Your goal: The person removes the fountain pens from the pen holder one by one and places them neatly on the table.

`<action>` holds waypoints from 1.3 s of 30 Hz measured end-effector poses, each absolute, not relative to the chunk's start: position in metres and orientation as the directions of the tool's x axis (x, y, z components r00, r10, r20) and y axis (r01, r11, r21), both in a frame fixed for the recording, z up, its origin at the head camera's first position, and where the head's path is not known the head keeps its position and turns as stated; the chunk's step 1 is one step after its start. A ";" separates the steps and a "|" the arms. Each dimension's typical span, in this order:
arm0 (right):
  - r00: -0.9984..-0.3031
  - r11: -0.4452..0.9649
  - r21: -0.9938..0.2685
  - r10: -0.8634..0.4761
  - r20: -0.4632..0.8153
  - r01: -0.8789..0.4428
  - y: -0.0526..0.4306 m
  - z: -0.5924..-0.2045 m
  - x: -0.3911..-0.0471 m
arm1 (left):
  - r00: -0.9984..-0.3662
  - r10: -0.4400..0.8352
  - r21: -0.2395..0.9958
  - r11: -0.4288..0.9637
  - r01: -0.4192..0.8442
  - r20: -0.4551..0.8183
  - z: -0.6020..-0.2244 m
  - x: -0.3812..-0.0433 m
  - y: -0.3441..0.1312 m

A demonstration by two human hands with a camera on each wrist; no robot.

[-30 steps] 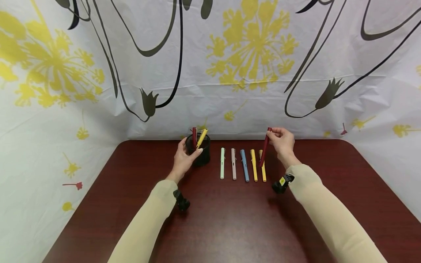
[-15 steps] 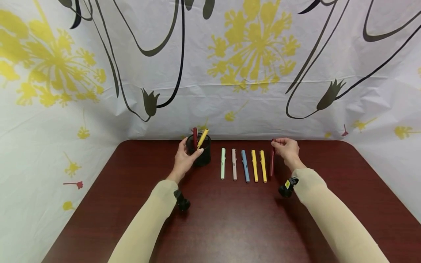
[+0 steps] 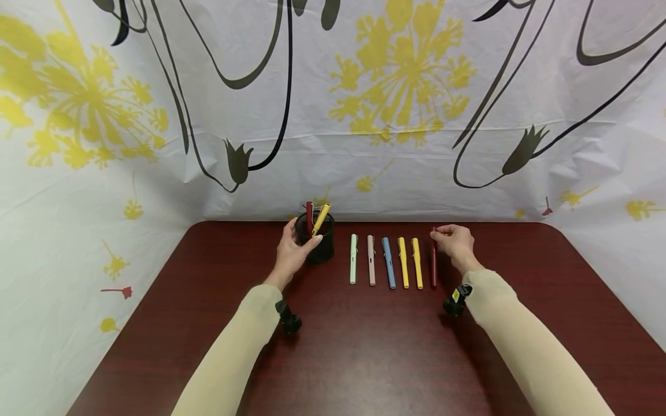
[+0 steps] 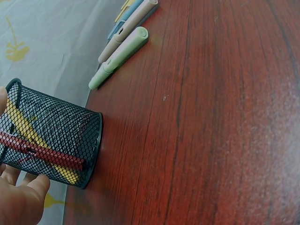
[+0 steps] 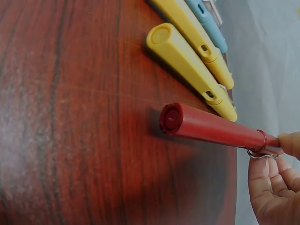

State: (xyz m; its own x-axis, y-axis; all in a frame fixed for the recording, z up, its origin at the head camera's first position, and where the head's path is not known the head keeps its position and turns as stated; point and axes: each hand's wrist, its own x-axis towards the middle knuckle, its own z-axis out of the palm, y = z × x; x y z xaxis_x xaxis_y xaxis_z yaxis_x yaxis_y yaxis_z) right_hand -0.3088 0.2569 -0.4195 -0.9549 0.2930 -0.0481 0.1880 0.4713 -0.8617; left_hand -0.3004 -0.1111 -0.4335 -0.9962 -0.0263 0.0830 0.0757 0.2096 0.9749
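My right hand (image 3: 455, 245) pinches a red pen (image 3: 434, 263) by its capped end, at the right end of a row of pens; its barrel (image 5: 211, 127) points toward the near side, close over the table. My left hand (image 3: 292, 254) grips the black mesh pen cup (image 3: 321, 247) from the left, thumb on the near side. Inside the cup lean a red pen (image 4: 42, 152) and a yellow pen (image 3: 321, 218). Lying in the row are a mint pen (image 3: 354, 259), a pinkish pen (image 3: 371, 260), a blue pen (image 3: 388, 263) and two yellow pens (image 3: 403, 263).
The dark red wooden table (image 3: 343, 346) ends at the back against a white curtain (image 3: 312, 144) with yellow and grey plant prints. The curtain also runs along the left and right sides. A small black camera is strapped at each wrist.
My right hand has moved right and toward me with the red pen, from over the rightmost yellow pen to beside it, and lowered it. The left hand stays on the cup.
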 end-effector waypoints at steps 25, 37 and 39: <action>-0.960 0.529 -0.823 0.272 -0.064 0.205 0.257 -0.429 -0.306 | -0.996 -0.035 0.970 0.232 0.069 0.080 -0.433 -0.298 -0.110; -0.964 0.569 -0.797 0.259 -0.059 0.202 0.255 -0.430 -0.306 | -0.996 -0.028 0.977 0.200 0.077 0.084 -0.433 -0.300 -0.111; -0.965 0.573 -0.796 0.255 -0.055 0.197 0.255 -0.430 -0.305 | -0.996 -0.027 0.977 0.196 0.077 0.084 -0.432 -0.299 -0.111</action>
State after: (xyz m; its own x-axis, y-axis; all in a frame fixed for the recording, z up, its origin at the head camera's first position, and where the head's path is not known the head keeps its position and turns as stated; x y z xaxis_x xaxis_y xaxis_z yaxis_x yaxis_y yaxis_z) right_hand -0.3053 0.2545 -0.4297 -0.9652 0.2555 -0.0553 0.1973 0.5729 -0.7955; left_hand -0.2991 -0.1106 -0.4322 -0.9961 -0.0269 0.0843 0.0774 0.1963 0.9775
